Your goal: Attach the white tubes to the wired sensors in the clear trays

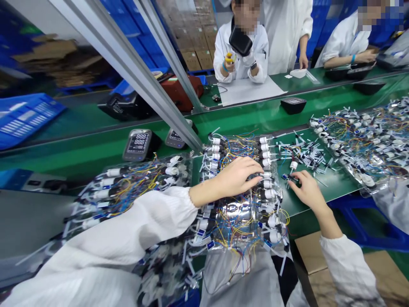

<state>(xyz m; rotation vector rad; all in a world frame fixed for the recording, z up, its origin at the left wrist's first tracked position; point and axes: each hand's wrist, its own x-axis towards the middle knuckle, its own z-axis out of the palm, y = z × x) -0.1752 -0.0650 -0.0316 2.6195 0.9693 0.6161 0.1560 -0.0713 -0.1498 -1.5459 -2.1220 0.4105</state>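
Note:
My left hand [241,175] reaches over a clear plastic tray [236,209] holding rows of small white-and-black motor pumps with coloured wires. Its thumb and fingertips close around a pump [266,175] in the tray's right row. To the right, my right hand [307,189] pinches a small black part [289,177] with a blue label and a white tube, just above the green bench. Close by that part is a white pump end [293,165]. Beyond it lies a loose pile of short white tubes with black pieces [308,155].
More trays of wired pumps lie at left [128,187] and right [367,136]. An aluminium post [143,81] slants down behind the middle tray. Display monitors [140,145] and a black unit [293,105] sit on the green conveyor [252,115]. Co-workers in white [220,47] work opposite.

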